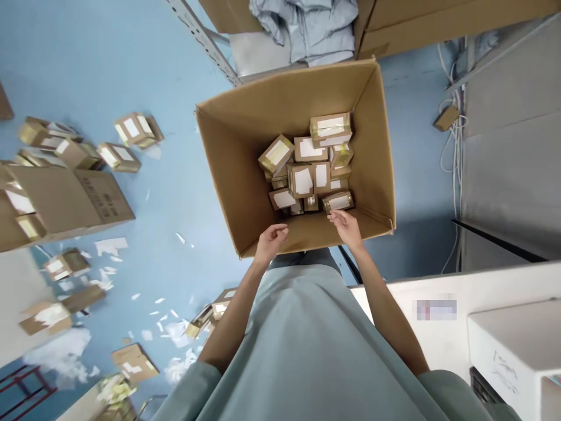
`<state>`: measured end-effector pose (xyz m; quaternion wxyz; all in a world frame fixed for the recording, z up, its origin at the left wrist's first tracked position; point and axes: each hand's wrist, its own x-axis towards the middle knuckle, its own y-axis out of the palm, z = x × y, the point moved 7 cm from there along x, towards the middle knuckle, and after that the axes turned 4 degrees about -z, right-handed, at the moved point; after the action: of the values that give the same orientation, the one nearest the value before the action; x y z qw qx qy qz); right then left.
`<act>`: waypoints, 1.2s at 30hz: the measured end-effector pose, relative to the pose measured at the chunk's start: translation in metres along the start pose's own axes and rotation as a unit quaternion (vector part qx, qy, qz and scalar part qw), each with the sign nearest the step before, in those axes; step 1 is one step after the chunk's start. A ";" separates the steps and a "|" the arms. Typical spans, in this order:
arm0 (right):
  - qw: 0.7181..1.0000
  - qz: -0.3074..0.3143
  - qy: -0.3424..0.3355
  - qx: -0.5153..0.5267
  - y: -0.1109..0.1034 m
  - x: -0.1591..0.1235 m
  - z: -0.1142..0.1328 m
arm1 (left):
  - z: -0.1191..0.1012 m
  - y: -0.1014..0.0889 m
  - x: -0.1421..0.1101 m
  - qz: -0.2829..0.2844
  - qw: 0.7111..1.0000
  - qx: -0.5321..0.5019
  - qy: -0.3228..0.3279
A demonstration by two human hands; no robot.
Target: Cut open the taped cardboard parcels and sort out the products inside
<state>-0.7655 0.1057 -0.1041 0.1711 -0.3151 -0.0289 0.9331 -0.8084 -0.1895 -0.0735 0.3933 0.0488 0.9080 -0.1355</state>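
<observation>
A large open cardboard box stands in front of me, its near edge close to my body. Inside, several small brown cartons with white labels lie in a loose pile, among them an upper carton and a middle carton. My left hand hovers over the near wall, fingers loosely bent and nothing visible in them. Over the near right part of the box is my right hand, its fingers slightly apart. Its fingertips overlap the near edge of a labelled carton; whether they touch it I cannot tell.
More small cartons and torn paper scraps litter the blue floor at left, beside another cardboard box. A metal rack with grey cloth stands beyond. White cables run along the right; a white box sits lower right.
</observation>
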 end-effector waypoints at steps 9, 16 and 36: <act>0.997 0.024 0.021 -0.067 0.025 0.083 -0.024 | -0.008 0.015 0.100 0.026 0.996 0.083 0.014; 0.982 0.065 0.058 -0.170 0.064 0.162 -0.089 | 0.000 0.052 0.232 0.028 0.923 0.374 0.090; 0.974 0.046 0.045 -0.219 0.139 0.343 -0.213 | 0.102 0.043 0.385 -0.012 0.872 0.488 0.032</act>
<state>-0.9346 0.0790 -0.4951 0.0554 -0.3874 -0.2105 0.8959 -0.9928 -0.1843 -0.4292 0.2888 0.2281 0.7392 -0.5640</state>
